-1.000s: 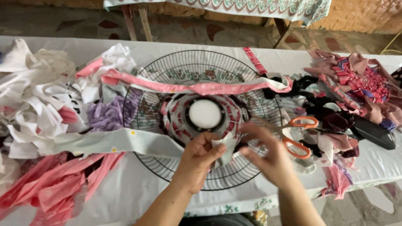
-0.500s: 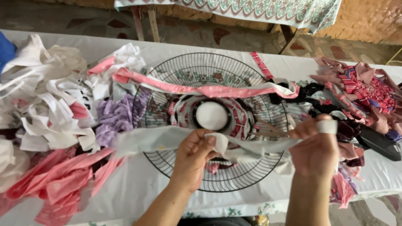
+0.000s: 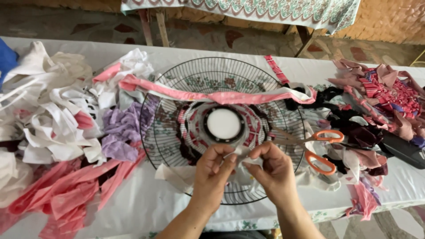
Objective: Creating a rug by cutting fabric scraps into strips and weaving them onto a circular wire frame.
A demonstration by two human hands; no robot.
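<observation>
At lower centre, our left hand and right hand pinched what seemed a white fabric strip over the fan guard.

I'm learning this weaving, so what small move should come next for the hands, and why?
Probably tuck the white fabric strip under a nearby wire of the round black wire fan guard: both the left hand and right hand pinch it just below the woven ring around the white hub.

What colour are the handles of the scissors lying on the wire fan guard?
The scissors have orange handles, seen clearly in the head view, right of the hands.
</observation>
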